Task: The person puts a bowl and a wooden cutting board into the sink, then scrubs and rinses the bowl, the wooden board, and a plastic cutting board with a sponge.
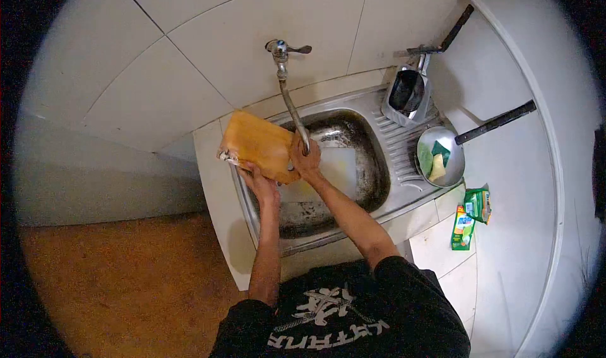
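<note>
A wooden cutting board [259,140] is tilted over the left side of the sink, its far left corner worn and pale. My left hand [262,186] grips the board's near edge from below. Against the board's right edge is my right hand [305,159], with its fingers closed on that edge and partly hidden. The end of the tap's spout [294,108] overlaps my right hand in view. Below, a flat whitish piece like a cutting board [344,172] lies in the stained metal sink [372,200].
On the ridged drainboard [394,144] stand a metal scoop [408,91] in a clear container and a pan [449,176] holding a sponge and green scouring pads. Green packets [464,228] lie to the right. A wall encloses the right side.
</note>
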A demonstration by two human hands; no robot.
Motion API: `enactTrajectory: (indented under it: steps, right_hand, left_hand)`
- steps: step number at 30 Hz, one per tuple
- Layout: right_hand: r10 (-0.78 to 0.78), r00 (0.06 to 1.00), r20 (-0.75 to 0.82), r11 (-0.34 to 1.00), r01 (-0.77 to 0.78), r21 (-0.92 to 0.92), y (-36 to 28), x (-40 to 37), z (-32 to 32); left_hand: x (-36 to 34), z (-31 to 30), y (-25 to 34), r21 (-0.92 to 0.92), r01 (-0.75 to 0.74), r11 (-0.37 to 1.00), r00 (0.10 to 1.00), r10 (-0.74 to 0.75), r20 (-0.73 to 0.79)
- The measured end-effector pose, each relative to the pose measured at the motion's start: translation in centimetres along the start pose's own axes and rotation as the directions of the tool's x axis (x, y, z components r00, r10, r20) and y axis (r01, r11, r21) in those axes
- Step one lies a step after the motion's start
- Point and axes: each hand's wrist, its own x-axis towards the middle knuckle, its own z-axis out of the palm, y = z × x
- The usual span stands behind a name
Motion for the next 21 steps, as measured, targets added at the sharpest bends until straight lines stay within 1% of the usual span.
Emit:
enactTrajectory:
  steps: [1,2,3,4,5,6,7,8,9,10,12,13,15,16,17,18,19,21]
  right_hand:
    - [-0.001,1.0,0.004,1.0,0.001,0.003,2.4,1.2,2.0]
    - [-0.426,0.868,-0.255,0.892,0.356,-0.28,7.2,3.3,5.4]
    - [-0.789,0.512,-0.339,0.6,0.525,-0.604,9.8,4.6,7.3]
    - [-0.79,0.512,-0.338,0.6,0.527,-0.602,9.6,5.1,7.3]
    - [-0.628,0.686,-0.367,0.778,0.547,-0.309,9.3,5.7,7.1]
    - [-0.448,0.837,-0.316,0.88,0.475,0.01,8.9,6.2,6.7]
    - [-0.27,0.943,-0.192,0.893,0.32,0.316,8.5,6.6,6.2]
    - [-0.119,0.993,-0.012,0.815,0.105,0.57,8.2,6.9,5.8]
    - [-0.013,0.979,0.204,0.655,-0.146,0.741,7.8,6.9,5.3]
    - [-0.011,0.979,0.206,0.656,-0.148,0.74,7.1,6.4,4.3]
    - [-0.079,0.937,0.341,0.442,-0.274,0.854,6.3,5.7,3.2]
    - [-0.078,0.937,0.34,0.442,-0.273,0.855,7.0,6.1,3.7]
    - [-0.067,0.908,0.413,0.262,-0.384,0.885,7.2,6.6,4.4]
    - [-0.066,0.909,0.413,0.26,-0.383,0.886,7.0,6.6,4.9]
    - [-0.048,0.915,0.401,0.053,-0.398,0.916,6.7,6.5,5.7]
    - [-0.026,0.919,0.393,-0.157,-0.392,0.906,6.5,6.4,6.4]
    - [-0.029,0.919,0.394,-0.162,-0.393,0.905,6.2,6.5,6.8]
    - [-0.005,0.91,0.414,-0.146,-0.41,0.9,5.4,6.8,7.3]
  left_hand:
    - [0.1,-0.2,0.0,0.003,-0.003,1.0,1.0,0.003,-0.002]
    - [0.3,-0.5,-0.1,0.039,-0.022,0.999,1.0,0.022,-0.005]
    - [0.4,-0.8,-0.2,0.074,-0.04,0.996,0.999,0.04,-0.009]
    - [0.4,-0.8,0.0,0.075,-0.041,0.996,0.999,0.042,-0.011]
    - [0.4,-0.9,0.2,0.035,-0.026,0.999,0.999,0.027,-0.019]
    - [0.5,-0.9,0.4,-0.006,-0.011,1.0,1.0,0.011,-0.027]
    - [0.5,-1.0,0.5,-0.006,-0.011,1.0,1.0,0.01,-0.029]
    - [0.6,-1.0,0.7,0.032,-0.011,0.999,0.999,0.013,-0.05]
    - [0.5,-1.0,0.7,0.071,-0.011,0.997,0.997,0.016,-0.071]
    - [0.4,-0.7,1.0,0.071,-0.01,0.997,0.997,0.015,-0.073]
    - [0.4,-0.2,1.4,0.084,-0.05,0.995,0.992,0.06,-0.115]
    - [0.5,-0.4,1.4,0.084,-0.049,0.995,0.992,0.059,-0.114]
    - [0.8,-0.8,1.6,0.082,-0.092,0.992,0.99,0.1,-0.102]
    - [1.0,-0.9,1.7,0.084,-0.092,0.992,0.99,0.1,-0.101]
    - [1.0,-1.0,1.9,0.102,-0.115,0.988,0.986,0.126,-0.112]
    - [1.1,-0.9,2.4,0.12,-0.138,0.983,0.981,0.152,-0.122]
    - [1.0,-0.7,2.8,0.123,-0.141,0.982,0.981,0.155,-0.12]
    - [1.0,-0.4,3.3,0.147,-0.118,0.982,0.974,0.144,-0.176]
